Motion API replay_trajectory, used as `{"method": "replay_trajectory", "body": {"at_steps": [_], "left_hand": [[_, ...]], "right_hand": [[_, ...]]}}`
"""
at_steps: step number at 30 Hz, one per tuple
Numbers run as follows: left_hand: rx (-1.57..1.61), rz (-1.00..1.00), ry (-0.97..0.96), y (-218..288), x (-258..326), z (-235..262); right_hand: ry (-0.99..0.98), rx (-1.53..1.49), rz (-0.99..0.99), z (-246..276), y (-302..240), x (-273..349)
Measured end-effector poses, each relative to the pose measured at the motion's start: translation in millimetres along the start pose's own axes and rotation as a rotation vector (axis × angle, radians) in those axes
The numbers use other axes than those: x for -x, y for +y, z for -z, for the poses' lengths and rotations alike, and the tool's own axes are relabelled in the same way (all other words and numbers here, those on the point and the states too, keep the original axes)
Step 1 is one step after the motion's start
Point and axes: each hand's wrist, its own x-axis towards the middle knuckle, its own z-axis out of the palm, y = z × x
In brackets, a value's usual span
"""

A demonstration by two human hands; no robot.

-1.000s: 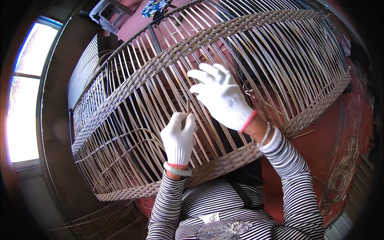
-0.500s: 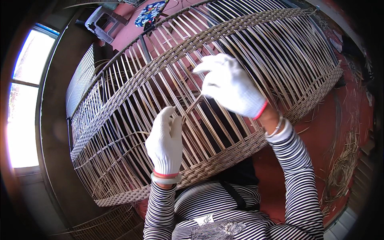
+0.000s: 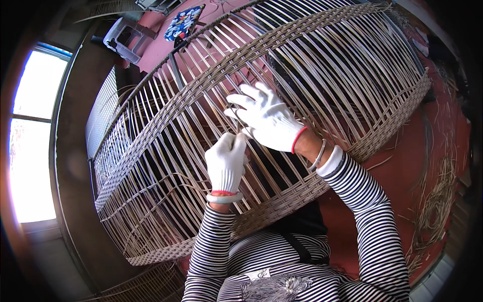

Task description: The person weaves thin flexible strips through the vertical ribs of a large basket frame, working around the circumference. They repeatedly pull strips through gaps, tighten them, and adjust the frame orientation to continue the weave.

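Wicker framework (image 3: pixel 347 90) is spread across the middle of the frame, slanting from lower left to upper right, its thin strands crossed by an upper woven band (image 3: pixel 216 74) and edged by a lower woven band (image 3: pixel 289 199). Both hands are covered by white knitted gloves. The left hand (image 3: pixel 225 158) is held at the centre of the frame, over the strands; its fingers are curled in, with thumb and forefinger brought near each other, but whether a strand is clamped between them cannot be told. The right hand (image 3: pixel 267 121) is placed just above and to the right, back upward, with its fingers spread apart over the strands. Its lower edge is seen near the left fingertips; contact cannot be made out. Loose strands (image 3: pixel 436 201) are heaped on the red floor (image 3: pixel 347 231) at lower right. A grey stool (image 3: pixel 114 40) is seen at upper left.
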Motion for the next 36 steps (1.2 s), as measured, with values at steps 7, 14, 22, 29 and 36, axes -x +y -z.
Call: {"method": "replay_trajectory", "body": {"at_steps": [7, 14, 22, 29, 36], "left_hand": [[-0.244, -0.241, -0.053, 3, 12, 6], [-0.587, -0.606, 0.111, 23, 13, 2], [-0.011, -0.145, -0.038, 21, -23, -28], [0.099, -0.056, -0.024, 13, -27, -29], [0.021, -0.176, -0.159, 21, -20, -24]], "right_hand": [[-0.188, -0.285, 0.12, 38, 24, -4], [-0.14, -0.312, 0.043, 89, 44, 13], [0.049, -0.13, -0.201, 42, 50, 16], [-0.191, -0.124, -0.148, 30, 59, 19], [-0.08, -0.147, -0.127, 41, 54, 20]]}}
